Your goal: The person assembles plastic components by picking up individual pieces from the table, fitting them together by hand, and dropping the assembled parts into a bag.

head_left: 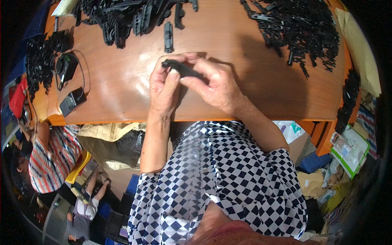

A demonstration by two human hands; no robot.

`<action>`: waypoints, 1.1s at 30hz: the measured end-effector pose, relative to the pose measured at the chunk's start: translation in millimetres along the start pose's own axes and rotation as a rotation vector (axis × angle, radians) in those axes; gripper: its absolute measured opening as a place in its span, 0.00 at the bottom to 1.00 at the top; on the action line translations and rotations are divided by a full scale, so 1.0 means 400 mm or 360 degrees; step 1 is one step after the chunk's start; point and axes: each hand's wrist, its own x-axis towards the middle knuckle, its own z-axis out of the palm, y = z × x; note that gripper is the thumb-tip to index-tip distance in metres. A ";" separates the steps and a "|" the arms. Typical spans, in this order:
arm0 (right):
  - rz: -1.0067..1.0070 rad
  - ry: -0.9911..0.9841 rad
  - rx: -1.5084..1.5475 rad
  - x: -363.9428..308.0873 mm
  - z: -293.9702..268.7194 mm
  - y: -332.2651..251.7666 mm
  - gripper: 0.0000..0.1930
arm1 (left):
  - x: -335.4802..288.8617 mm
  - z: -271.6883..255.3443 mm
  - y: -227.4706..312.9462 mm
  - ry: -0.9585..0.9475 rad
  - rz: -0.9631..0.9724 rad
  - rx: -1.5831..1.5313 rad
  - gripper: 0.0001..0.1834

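Above the near part of the wooden table, a long black plastic part lies between both my hands. My left hand is closed on its left end, the thumb pressed against it. Around its right end my right hand is closed, with thumb and fingers pinching it and covering much of that end. Just beyond my left fingers, a single dark grey part lies lengthwise on the table. Whether the held piece is one part or several joined, I cannot tell.
Heaps of black plastic parts lie at the far left and far right of the table. A black box with a cable sits by the left edge. People in a striped shirt and grey top are at left.
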 end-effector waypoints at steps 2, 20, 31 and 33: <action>-0.0044 -0.0301 0.0027 0.018 -0.033 0.007 0.10 | 0.003 0.013 0.013 -0.0006 -0.0024 -0.0080 0.15; -0.0467 0.0231 -0.2043 0.238 -0.295 0.154 0.13 | 0.203 -0.056 0.153 -0.0729 0.0636 0.3292 0.19; -0.0088 0.0001 -0.0179 0.080 -0.078 0.148 0.12 | 0.162 -0.130 0.126 -0.0441 0.0140 0.2957 0.15; -0.0045 -0.0034 -0.0100 0.064 -0.040 0.157 0.12 | 0.156 -0.146 0.123 -0.0546 0.0441 0.2963 0.14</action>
